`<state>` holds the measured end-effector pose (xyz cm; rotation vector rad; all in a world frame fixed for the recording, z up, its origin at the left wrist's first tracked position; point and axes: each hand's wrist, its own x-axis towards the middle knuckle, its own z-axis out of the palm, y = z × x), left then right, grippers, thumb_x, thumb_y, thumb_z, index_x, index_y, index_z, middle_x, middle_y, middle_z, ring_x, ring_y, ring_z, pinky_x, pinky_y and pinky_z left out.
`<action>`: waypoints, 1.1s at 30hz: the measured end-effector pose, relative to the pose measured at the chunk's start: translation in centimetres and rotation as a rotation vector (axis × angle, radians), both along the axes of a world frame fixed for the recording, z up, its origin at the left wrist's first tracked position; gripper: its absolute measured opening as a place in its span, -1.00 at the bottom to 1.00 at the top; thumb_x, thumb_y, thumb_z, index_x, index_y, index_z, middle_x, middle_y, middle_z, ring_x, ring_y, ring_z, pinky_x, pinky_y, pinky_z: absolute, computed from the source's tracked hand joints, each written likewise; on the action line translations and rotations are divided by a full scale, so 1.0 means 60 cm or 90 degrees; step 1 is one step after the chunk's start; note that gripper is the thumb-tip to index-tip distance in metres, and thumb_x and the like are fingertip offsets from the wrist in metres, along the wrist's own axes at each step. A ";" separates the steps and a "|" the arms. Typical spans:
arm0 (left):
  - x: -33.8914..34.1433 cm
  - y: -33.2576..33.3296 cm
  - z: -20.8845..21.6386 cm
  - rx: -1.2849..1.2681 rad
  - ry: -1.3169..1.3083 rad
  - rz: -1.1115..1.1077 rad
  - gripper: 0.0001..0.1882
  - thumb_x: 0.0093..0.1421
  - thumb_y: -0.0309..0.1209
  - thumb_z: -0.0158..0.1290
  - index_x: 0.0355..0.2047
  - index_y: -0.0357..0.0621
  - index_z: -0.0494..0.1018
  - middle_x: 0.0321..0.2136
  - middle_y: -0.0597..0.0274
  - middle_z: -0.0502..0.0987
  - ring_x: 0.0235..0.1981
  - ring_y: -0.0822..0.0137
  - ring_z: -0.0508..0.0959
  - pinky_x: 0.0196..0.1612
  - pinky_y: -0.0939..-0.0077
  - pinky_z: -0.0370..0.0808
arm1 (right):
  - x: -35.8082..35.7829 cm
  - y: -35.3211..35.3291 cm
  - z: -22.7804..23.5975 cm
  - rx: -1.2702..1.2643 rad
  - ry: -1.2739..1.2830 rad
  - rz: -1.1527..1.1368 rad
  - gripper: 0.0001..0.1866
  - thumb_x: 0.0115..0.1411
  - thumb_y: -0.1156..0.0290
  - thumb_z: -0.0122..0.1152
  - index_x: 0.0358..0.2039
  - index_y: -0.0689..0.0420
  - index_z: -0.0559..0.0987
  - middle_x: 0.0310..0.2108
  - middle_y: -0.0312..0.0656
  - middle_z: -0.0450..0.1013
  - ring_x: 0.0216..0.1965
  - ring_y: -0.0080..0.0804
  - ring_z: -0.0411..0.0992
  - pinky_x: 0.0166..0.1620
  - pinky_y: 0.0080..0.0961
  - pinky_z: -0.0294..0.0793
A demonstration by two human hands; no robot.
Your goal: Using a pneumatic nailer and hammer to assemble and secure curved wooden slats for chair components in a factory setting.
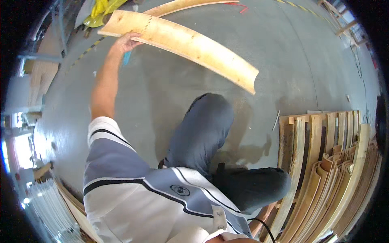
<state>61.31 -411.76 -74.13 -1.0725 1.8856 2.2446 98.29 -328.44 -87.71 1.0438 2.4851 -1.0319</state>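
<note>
The step in hand looked like one of handling a long curved panel, held out ahead of the person above the floor. The left hand grasped its near edge close to the left end, just beside a row of dark marks; the hollow face was turned up toward the head, and the right end had no hand on it. With so much length past one grip, any next move seemed to call for a firm hold, or a second hand toward the far end.

The right forearm ran toward the rack, where more curved boards stood packed together. The right hand was out of sight past the knee, so whether it was grasping anything could not be told.

Behind the panel, a second curved strip was partly covered and cut off by the top rim. Whether the panel touched it or the floor could not be made out. A blue thing below the left hand was too small to identify.
</note>
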 end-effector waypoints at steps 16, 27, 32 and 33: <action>-0.384 0.407 -0.383 -0.127 -0.044 -0.199 -0.60 0.01 -0.51 0.05 -0.09 -0.38 0.41 -0.19 -0.05 0.52 -0.20 0.13 0.58 -0.29 0.28 0.61 | -0.162 -0.217 0.122 0.323 0.096 -0.126 -0.48 0.26 0.06 0.01 -0.59 0.31 0.30 -0.74 -0.06 0.16 -0.69 -0.37 0.18 -0.59 -0.29 0.17; 0.107 0.731 -0.391 -0.203 -0.189 -0.496 0.07 0.08 0.17 0.03 0.18 -0.64 -0.07 0.14 -0.49 0.14 0.20 -0.21 0.20 0.22 0.07 0.17 | -0.199 -0.219 0.168 0.410 0.098 0.006 -0.50 0.26 0.10 0.03 -0.57 0.32 0.32 -0.73 -0.01 0.18 -0.68 -0.33 0.20 -0.57 -0.27 0.19; 0.186 0.790 -0.540 -0.073 -0.046 -0.444 -0.38 0.02 -0.11 0.19 -0.09 -0.37 0.32 -0.25 -0.06 0.53 -0.30 0.05 0.54 -0.24 0.19 0.48 | -0.300 -0.218 0.163 0.290 0.129 0.142 -0.60 0.25 0.18 0.06 -0.51 0.31 0.39 -0.66 0.14 0.21 -0.65 -0.12 0.20 -0.51 -0.24 0.23; 0.178 0.794 -0.532 -0.072 -0.042 -0.449 -0.38 0.02 -0.11 0.19 -0.09 -0.37 0.32 -0.25 -0.06 0.53 -0.30 0.05 0.54 -0.24 0.19 0.48 | -0.315 -0.213 0.160 0.293 0.131 0.137 -0.60 0.25 0.18 0.06 -0.51 0.31 0.39 -0.66 0.14 0.21 -0.65 -0.12 0.20 -0.51 -0.24 0.23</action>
